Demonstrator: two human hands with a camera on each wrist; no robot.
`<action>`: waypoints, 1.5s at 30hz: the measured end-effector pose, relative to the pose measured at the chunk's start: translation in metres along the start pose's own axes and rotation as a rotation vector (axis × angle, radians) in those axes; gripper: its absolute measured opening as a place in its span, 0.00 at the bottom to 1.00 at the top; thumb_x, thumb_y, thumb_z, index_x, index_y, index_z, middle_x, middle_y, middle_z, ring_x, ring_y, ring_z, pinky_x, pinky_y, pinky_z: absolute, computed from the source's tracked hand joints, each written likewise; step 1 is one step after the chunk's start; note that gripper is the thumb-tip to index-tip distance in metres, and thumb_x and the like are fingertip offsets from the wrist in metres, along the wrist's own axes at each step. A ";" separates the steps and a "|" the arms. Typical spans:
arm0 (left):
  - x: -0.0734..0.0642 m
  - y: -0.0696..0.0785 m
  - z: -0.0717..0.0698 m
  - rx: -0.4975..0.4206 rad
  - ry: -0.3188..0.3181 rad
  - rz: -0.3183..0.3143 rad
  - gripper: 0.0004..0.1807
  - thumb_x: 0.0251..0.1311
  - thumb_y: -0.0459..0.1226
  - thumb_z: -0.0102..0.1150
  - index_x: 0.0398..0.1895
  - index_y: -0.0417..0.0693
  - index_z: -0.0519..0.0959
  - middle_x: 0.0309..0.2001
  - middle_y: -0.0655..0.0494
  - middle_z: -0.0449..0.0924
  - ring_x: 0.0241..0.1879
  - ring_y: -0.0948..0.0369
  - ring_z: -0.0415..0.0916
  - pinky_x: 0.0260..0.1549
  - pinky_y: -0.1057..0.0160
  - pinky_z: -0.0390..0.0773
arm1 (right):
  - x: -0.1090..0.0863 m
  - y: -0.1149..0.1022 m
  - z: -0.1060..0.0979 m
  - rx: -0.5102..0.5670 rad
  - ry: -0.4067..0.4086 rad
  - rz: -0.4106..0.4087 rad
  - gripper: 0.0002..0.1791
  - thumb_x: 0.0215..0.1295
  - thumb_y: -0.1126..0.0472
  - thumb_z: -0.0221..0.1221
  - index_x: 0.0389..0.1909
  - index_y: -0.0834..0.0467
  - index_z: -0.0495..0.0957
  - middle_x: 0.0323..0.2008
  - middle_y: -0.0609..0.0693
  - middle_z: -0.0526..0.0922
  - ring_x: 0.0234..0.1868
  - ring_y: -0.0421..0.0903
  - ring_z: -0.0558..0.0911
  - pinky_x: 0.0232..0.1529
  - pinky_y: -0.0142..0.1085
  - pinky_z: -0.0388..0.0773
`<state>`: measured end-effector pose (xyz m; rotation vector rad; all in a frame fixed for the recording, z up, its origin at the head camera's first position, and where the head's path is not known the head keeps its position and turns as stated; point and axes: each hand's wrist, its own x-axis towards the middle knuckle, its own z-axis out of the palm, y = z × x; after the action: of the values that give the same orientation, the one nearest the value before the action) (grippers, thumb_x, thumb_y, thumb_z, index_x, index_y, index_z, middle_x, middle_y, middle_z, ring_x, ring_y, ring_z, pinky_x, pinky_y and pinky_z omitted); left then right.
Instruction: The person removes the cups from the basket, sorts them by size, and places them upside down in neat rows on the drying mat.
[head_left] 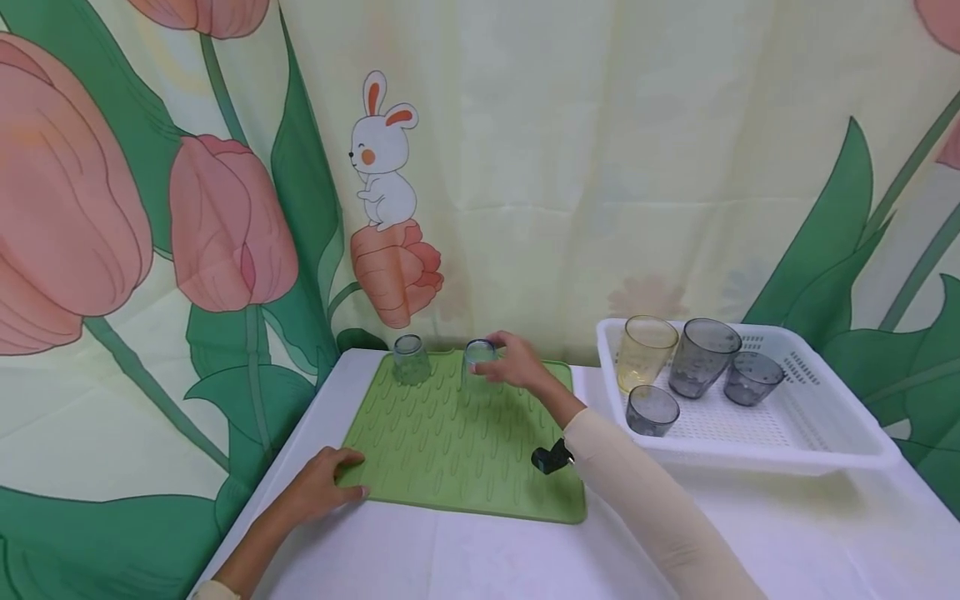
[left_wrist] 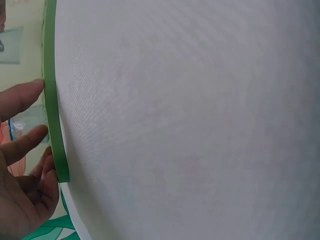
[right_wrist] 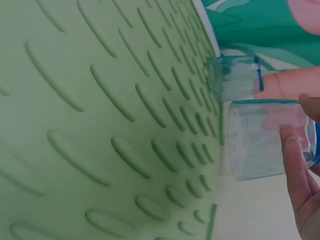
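My right hand (head_left: pixel 519 363) grips a clear bluish drinking glass (right_wrist: pixel 260 142) near its rim, with thumb and fingers on opposite sides. The glass is upright over the back of a green ridged mat (head_left: pixel 450 454); whether its base touches the mat I cannot tell. To its left a second bluish glass (head_left: pixel 411 367) stands on the mat's back left corner. My left hand (head_left: pixel 318 485) rests at the mat's front left corner, thumb and fingers spread and touching its edge (left_wrist: pixel 52 100). Nothing is held in that hand.
A white perforated basket (head_left: pixel 840 442) stands to the right on the white-covered table (head_left: pixel 405 550). In it are a yellow glass (head_left: pixel 645 354), a tall grey glass (head_left: pixel 701 358) and two short grey glasses (head_left: pixel 752 379). A printed curtain (head_left: pixel 540 183) hangs behind the table.
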<state>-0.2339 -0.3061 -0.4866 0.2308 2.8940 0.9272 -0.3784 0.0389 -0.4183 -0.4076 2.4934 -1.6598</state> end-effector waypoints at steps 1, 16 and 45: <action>0.000 0.000 0.000 -0.001 -0.002 0.006 0.30 0.50 0.41 0.77 0.57 0.39 0.80 0.46 0.48 0.75 0.41 0.58 0.69 0.39 0.60 0.72 | 0.003 0.002 0.002 0.010 0.001 0.009 0.32 0.55 0.62 0.73 0.60 0.64 0.73 0.57 0.62 0.74 0.34 0.53 0.88 0.42 0.46 0.86; 0.001 0.006 -0.002 0.005 -0.015 0.009 0.30 0.51 0.40 0.76 0.57 0.39 0.79 0.46 0.49 0.75 0.41 0.58 0.68 0.41 0.60 0.72 | 0.032 0.015 0.023 -0.064 0.057 0.044 0.29 0.57 0.62 0.73 0.59 0.63 0.75 0.56 0.60 0.76 0.36 0.50 0.88 0.36 0.35 0.85; 0.001 0.002 -0.001 0.000 -0.024 -0.009 0.30 0.51 0.39 0.76 0.57 0.40 0.79 0.46 0.48 0.74 0.43 0.57 0.71 0.43 0.57 0.75 | 0.050 0.017 0.023 -0.175 -0.083 0.100 0.45 0.65 0.58 0.67 0.77 0.61 0.54 0.72 0.64 0.66 0.37 0.49 0.89 0.47 0.38 0.84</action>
<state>-0.2345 -0.3045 -0.4844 0.2265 2.8704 0.9164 -0.4235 0.0098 -0.4406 -0.3548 2.5608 -1.3665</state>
